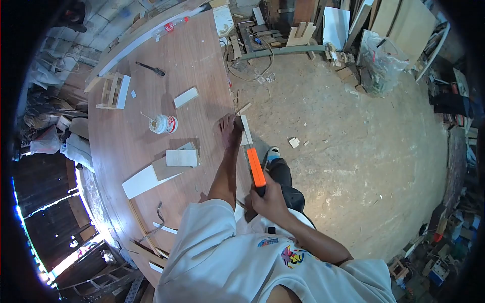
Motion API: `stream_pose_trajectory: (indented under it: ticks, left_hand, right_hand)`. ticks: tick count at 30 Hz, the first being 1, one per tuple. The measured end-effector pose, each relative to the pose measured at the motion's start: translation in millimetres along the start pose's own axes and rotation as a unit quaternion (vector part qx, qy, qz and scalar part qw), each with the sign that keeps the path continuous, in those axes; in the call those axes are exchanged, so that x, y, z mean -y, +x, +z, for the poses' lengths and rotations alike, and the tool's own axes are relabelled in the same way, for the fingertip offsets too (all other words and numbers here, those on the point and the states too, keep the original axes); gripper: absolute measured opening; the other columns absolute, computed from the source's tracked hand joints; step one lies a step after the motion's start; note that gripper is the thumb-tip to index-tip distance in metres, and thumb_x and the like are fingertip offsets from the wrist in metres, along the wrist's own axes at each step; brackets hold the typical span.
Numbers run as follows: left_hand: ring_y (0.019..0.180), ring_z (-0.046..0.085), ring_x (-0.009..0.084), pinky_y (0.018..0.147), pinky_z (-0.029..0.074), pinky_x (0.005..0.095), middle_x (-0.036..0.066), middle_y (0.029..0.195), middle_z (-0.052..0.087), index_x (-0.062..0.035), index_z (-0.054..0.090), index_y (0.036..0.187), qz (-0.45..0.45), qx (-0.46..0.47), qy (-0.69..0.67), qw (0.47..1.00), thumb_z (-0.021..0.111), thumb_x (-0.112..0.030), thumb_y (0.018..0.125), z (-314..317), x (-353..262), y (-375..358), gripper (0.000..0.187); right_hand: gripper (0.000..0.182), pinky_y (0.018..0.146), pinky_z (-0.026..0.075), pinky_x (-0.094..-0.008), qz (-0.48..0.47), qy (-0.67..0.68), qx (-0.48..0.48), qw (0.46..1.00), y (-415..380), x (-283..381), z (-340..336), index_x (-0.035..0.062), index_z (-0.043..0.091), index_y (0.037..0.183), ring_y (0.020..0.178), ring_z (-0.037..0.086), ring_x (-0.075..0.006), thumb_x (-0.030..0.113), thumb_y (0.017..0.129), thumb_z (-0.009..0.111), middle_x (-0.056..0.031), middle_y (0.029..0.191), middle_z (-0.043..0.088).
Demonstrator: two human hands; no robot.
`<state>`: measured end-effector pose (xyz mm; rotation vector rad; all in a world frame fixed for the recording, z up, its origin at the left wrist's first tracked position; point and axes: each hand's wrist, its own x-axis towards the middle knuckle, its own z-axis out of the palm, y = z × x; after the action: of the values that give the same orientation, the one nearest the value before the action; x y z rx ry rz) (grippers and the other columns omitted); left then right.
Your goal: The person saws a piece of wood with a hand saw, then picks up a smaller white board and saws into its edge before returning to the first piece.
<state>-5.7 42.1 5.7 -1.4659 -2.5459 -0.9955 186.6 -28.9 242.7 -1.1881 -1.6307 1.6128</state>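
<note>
In my right hand [270, 202] is a handsaw [256, 169] with an orange and black handle, fingers wrapped round its grip. The saw points away from me along the table's right edge. Its front end meets a narrow white-faced wood piece [245, 127] that juts past that edge. My left hand [231, 132] presses down on this wood piece at the edge, its fingers partly hidden. Left of that hand lie a small white-faced block [182, 158] and a longer white board [146, 181]. An open jar [163, 124] with a stick in it stands further left.
On the wooden table [197, 60] are a loose white block [186, 97], a dark tool [150, 68], a small wood frame [115, 92] and a plastic bottle [177, 23]. Offcuts [294, 142] lie on the floor. A plastic bag [381, 63] and leaning boards stand at the back.
</note>
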Motion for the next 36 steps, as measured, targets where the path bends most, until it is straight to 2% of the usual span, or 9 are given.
stream_pose_trajectory:
  ticks: [6, 12, 17, 20, 25, 28, 32, 34, 36]
  left_hand:
    - [0.106, 0.049, 0.0287, 0.094, 0.035, 0.0418, 0.008, 0.108, 0.056, -0.0100, 0.058, 0.104, -0.021, -0.014, 0.019, 1.000, 0.053, -0.014, 0.081, -5, -1, -2, 0.024]
    - [0.105, 0.050, 0.0291, 0.094, 0.035, 0.0420, 0.009, 0.104, 0.056, -0.0087, 0.058, 0.101, -0.009, 0.016, -0.019, 1.000, 0.054, -0.012, 0.080, 3, 5, -1, 0.022]
    - [0.105, 0.050, 0.0288, 0.094, 0.035, 0.0421, 0.010, 0.105, 0.056, -0.0081, 0.058, 0.100, 0.008, -0.019, -0.036, 0.999, 0.052, -0.010, 0.080, 2, 1, -3, 0.021]
    - [0.106, 0.050, 0.0286, 0.095, 0.035, 0.0424, 0.010, 0.106, 0.057, -0.0078, 0.058, 0.100, -0.004, -0.026, -0.042, 0.999, 0.052, -0.010, 0.080, 7, 8, 1, 0.021]
    - [0.106, 0.050, 0.0273, 0.095, 0.034, 0.0404, 0.009, 0.110, 0.055, -0.0098, 0.055, 0.109, -0.007, 0.010, -0.023, 1.000, 0.056, -0.015, 0.083, 9, 10, -1, 0.027]
    - [0.109, 0.048, 0.0266, 0.096, 0.033, 0.0412, 0.009, 0.113, 0.054, -0.0099, 0.054, 0.111, -0.016, 0.041, -0.008, 0.999, 0.056, -0.015, 0.081, 6, 9, -4, 0.031]
    - [0.109, 0.049, 0.0269, 0.094, 0.034, 0.0421, 0.008, 0.110, 0.055, -0.0089, 0.055, 0.107, -0.001, -0.006, -0.004, 1.000, 0.055, -0.013, 0.079, 7, 9, -7, 0.029]
    - [0.108, 0.049, 0.0270, 0.093, 0.035, 0.0417, 0.008, 0.109, 0.055, -0.0077, 0.054, 0.105, 0.001, -0.013, 0.036, 0.999, 0.055, -0.011, 0.077, 4, 8, -8, 0.028]
    - [0.109, 0.049, 0.0273, 0.098, 0.032, 0.0430, 0.008, 0.111, 0.055, -0.0089, 0.055, 0.108, -0.025, 0.007, -0.040, 0.999, 0.056, -0.016, 0.080, 1, 2, -3, 0.029]
  right_hand:
    - [0.025, 0.059, 0.046, -0.0314, 0.026, -0.043, 0.038, 0.998, 53, -42, 14, -0.0015, 0.052, 0.099, 0.061, 0.058, -0.0190, 0.000, 0.075, 0.057, -0.0146, 0.066, 0.053]
    - [0.016, 0.055, 0.044, -0.0308, 0.012, 0.017, 0.000, 1.000, -10, 2, 4, -0.0020, 0.051, 0.090, 0.056, 0.053, -0.0179, 0.000, 0.076, 0.057, -0.0135, 0.064, 0.051]
    - [0.015, 0.057, 0.044, -0.0304, 0.007, -0.014, 0.002, 1.000, 51, -47, 17, -0.0028, 0.051, 0.090, 0.061, 0.053, -0.0162, 0.000, 0.076, 0.058, -0.0133, 0.068, 0.052]
    - [0.015, 0.060, 0.044, -0.0298, 0.068, -0.047, 0.047, 0.995, 56, -43, 21, -0.0028, 0.051, 0.091, 0.064, 0.054, -0.0155, -0.001, 0.076, 0.057, -0.0137, 0.070, 0.052]
    - [0.019, 0.063, 0.045, -0.0286, 0.026, 0.035, 0.005, 0.999, -2, 1, 9, -0.0028, 0.052, 0.095, 0.067, 0.055, -0.0149, -0.002, 0.076, 0.056, -0.0143, 0.072, 0.053]
    - [0.019, 0.061, 0.045, -0.0299, 0.018, -0.003, 0.010, 1.000, 24, -33, 16, -0.0027, 0.052, 0.094, 0.066, 0.055, -0.0151, -0.002, 0.076, 0.055, -0.0133, 0.071, 0.053]
    - [0.019, 0.060, 0.045, -0.0318, 0.043, -0.043, 0.054, 0.997, 71, -62, 25, -0.0027, 0.051, 0.094, 0.064, 0.055, -0.0160, -0.002, 0.076, 0.055, -0.0133, 0.070, 0.053]
    - [0.018, 0.060, 0.045, -0.0323, 0.025, -0.039, 0.036, 0.998, 56, -54, 25, -0.0026, 0.050, 0.093, 0.065, 0.055, -0.0166, -0.001, 0.076, 0.055, -0.0133, 0.070, 0.053]
    - [0.017, 0.061, 0.045, -0.0327, 0.004, -0.040, 0.015, 0.999, 32, -35, 20, -0.0026, 0.050, 0.093, 0.065, 0.055, -0.0173, -0.001, 0.077, 0.055, -0.0134, 0.070, 0.053]
